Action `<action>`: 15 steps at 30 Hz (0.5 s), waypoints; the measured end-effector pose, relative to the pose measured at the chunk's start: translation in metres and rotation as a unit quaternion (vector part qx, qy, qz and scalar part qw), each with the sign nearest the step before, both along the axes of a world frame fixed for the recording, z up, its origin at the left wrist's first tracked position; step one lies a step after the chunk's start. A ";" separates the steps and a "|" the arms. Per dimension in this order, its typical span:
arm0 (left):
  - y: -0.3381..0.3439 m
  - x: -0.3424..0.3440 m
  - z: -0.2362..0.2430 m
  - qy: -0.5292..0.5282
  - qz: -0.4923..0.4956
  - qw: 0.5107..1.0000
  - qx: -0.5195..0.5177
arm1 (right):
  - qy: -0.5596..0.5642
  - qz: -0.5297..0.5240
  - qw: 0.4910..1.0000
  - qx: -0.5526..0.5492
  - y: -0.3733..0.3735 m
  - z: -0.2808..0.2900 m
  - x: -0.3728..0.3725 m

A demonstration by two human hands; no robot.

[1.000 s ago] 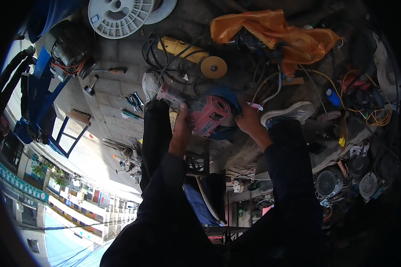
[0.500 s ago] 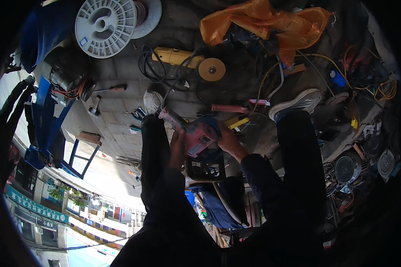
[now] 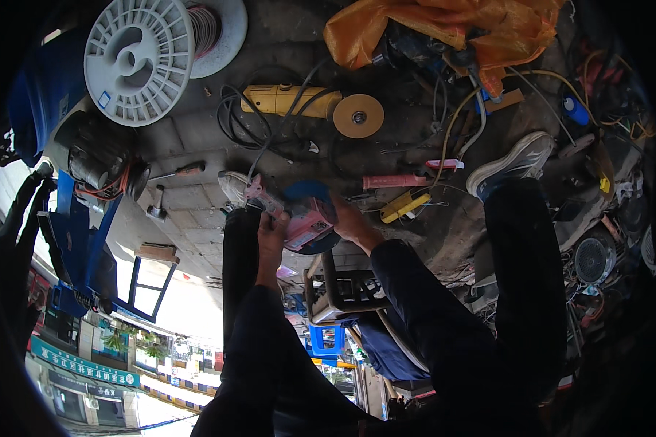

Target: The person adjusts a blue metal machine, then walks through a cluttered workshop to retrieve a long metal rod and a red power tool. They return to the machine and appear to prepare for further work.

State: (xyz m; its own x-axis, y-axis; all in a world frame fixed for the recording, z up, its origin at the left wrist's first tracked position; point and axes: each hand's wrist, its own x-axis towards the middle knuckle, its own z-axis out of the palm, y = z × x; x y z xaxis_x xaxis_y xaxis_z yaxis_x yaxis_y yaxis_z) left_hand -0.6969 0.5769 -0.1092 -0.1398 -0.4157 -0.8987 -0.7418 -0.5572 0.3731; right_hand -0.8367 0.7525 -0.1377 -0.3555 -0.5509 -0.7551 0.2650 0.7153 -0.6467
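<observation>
Between my knees, I hold a faded red handheld power tool (image 3: pixel 312 231) with a large round blue part (image 3: pixel 304 191), a disc or guard, showing above and below its body. My left hand (image 3: pixel 271 239) is closed round its left side near the rear handle. My right hand (image 3: pixel 353 221) grips its right side by the round part, with some fingers hidden behind. A dark cord runs up from the handle end. Beyond it on the ground lies a yellow angle grinder (image 3: pixel 288 100) with a tan disc (image 3: pixel 358 116).
A white cable spool (image 3: pixel 138 62) stands at far left, above a motor-like machine (image 3: pixel 95 156). A hammer (image 3: pixel 156 204) and a screwdriver (image 3: pixel 186 170) lie left. Right of the tool are a red-handled bar (image 3: pixel 393 180) and a yellow cutter-like tool (image 3: pixel 404 207). Orange sheeting (image 3: pixel 444 33) lies far ahead.
The power tool has turned in my hands, so more of the blue round part shows. Both hands have shifted slightly left in the picture, and the whole view has moved.
</observation>
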 end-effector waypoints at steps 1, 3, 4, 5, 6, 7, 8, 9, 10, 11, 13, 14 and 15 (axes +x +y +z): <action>0.004 0.001 0.000 0.003 -0.016 1.000 -0.012 | -0.035 0.042 0.998 0.030 0.004 -0.001 -0.004; 0.008 0.003 0.001 0.018 -0.017 1.000 -0.011 | -0.077 0.124 0.987 0.072 0.010 -0.004 -0.016; 0.009 0.005 0.001 0.007 -0.033 0.999 -0.004 | -0.087 0.168 0.978 0.084 0.013 -0.006 -0.024; 0.008 0.006 0.002 -0.042 -0.060 0.997 0.008 | -0.107 0.218 0.963 0.116 0.017 -0.006 -0.032; 0.007 0.007 0.003 -0.047 -0.040 0.998 0.031 | -0.046 0.209 0.971 0.110 0.025 -0.004 -0.041; 0.005 0.008 0.004 -0.009 -0.026 0.999 0.037 | 0.006 0.209 0.971 0.120 0.035 -0.002 -0.053; 0.003 0.009 0.004 -0.007 -0.024 0.998 0.049 | 0.049 0.212 0.965 0.143 0.044 0.000 -0.065; 0.002 0.009 0.006 -0.042 -0.036 0.996 0.068 | 0.062 0.203 0.964 0.162 0.054 0.000 -0.077; 0.002 0.010 0.007 -0.040 -0.045 0.996 0.059 | 0.065 0.198 0.959 0.193 0.065 -0.001 -0.090; 0.003 0.009 0.008 0.000 -0.044 0.998 0.049 | 0.062 0.194 0.951 0.232 0.076 -0.002 -0.102; 0.006 0.008 0.011 -0.021 -0.066 0.997 0.041 | 0.093 0.207 0.937 0.267 0.100 -0.003 -0.125; 0.007 0.006 0.012 0.025 -0.027 0.998 0.050 | 0.094 0.211 0.934 0.273 0.110 -0.004 -0.135; 0.007 0.004 0.012 0.034 0.008 0.998 0.061 | 0.090 0.218 0.928 0.290 0.119 -0.004 -0.143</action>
